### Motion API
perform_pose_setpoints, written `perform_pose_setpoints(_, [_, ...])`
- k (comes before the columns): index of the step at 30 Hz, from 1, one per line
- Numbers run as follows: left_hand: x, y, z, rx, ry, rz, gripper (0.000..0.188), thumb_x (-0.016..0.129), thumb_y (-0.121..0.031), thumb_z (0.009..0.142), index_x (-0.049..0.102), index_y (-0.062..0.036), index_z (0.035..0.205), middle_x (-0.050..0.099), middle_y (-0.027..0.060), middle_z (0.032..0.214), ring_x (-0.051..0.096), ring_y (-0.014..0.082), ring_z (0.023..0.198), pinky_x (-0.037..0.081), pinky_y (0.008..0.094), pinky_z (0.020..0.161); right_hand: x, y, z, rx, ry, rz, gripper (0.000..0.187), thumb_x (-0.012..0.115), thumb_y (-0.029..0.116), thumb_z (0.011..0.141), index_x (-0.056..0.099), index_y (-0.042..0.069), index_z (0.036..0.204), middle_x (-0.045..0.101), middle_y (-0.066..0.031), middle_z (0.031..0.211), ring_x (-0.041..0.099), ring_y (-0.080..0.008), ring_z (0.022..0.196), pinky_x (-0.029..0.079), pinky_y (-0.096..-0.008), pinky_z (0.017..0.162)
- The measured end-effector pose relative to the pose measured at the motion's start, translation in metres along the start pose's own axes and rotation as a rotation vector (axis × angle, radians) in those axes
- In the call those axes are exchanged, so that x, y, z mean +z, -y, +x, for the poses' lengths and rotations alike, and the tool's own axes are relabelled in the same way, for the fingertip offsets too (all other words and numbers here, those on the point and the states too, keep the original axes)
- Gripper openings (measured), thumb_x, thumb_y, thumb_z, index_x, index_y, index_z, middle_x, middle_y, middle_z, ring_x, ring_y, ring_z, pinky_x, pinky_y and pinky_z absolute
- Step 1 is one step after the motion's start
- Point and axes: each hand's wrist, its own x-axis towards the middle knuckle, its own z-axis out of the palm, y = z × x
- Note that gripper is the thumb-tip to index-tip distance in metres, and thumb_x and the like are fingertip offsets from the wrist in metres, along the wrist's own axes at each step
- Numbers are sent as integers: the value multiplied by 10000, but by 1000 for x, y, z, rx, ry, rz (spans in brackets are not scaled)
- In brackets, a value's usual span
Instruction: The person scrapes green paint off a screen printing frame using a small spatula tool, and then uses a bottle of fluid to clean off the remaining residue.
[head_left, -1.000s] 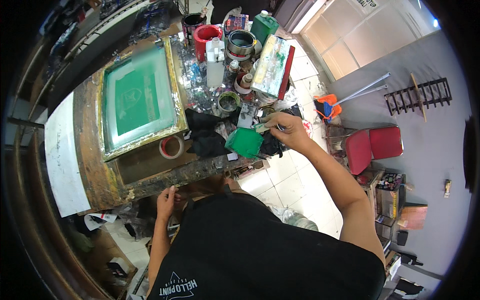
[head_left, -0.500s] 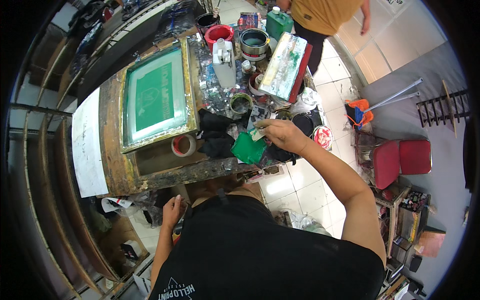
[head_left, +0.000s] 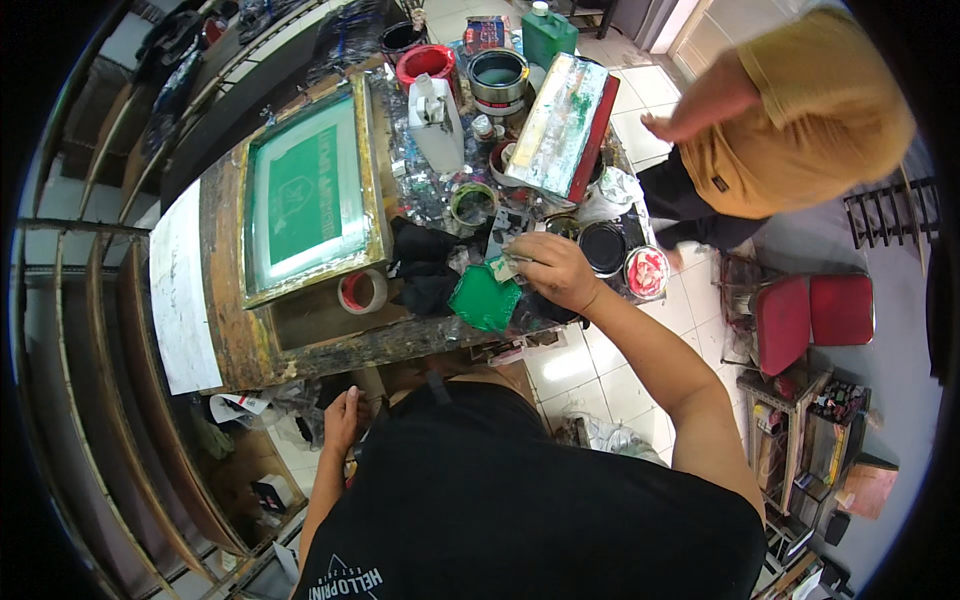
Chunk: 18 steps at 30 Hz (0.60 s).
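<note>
My right hand (head_left: 558, 272) is closed on a small pale flat scraper (head_left: 505, 268) with green ink on it. Its edge is at the rim of a green ink container (head_left: 484, 300) near the front of the worktable. Beside this lies black cloth (head_left: 428, 262), and behind it an open cup with dark green ink (head_left: 474, 204). My left hand (head_left: 343, 418) hangs low beside my body, below the table edge, its fingers loosely extended and nothing visible in it. Left of the container, a framed printing screen (head_left: 305, 195) with a green area rests on the table.
A tape roll (head_left: 362, 291) lies by the screen. Behind stand a white jug (head_left: 436, 128), a red tub (head_left: 427, 65), an ink can (head_left: 498, 80), a green jerrycan (head_left: 549, 38) and an ink-smeared box (head_left: 563, 122). A person in a mustard shirt (head_left: 820, 115) stands beyond the table's right side.
The other person has come closer on the right, an arm now reaching toward the table. My right hand has shifted slightly left, still holding the scraper by the green container. My left hand stays low.
</note>
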Motion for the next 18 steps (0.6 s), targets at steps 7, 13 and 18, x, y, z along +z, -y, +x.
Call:
perform_pose_setpoints(7, [2,-16,6,60,40,28,539,512,-466,1060,697,37,1112,706,102,812,668,149,734,533,298,685,11,11,-12,151,-119,74,240,706,-56,722,648,45,932,713,-130,1107,711,-328,965,585,-406,803])
perform_pose_setpoints(13, [-1,-33,11,83,86,86,556,505,-468,1063,692,52,1124,707,102,819,645,140,713,533,304,684,12,18,-28,233,-165,39,206,718,-49,743,644,40,914,717,-131,1110,716,-317,939,587,-378,768])
perform_pose_setpoints(18, [-6,-40,25,152,138,146,548,516,-463,1059,697,50,1127,714,105,812,669,143,731,546,310,690,3,29,-52,380,-169,-50,180,704,-14,791,663,48,954,715,-95,1120,716,-291,948,581,-375,777])
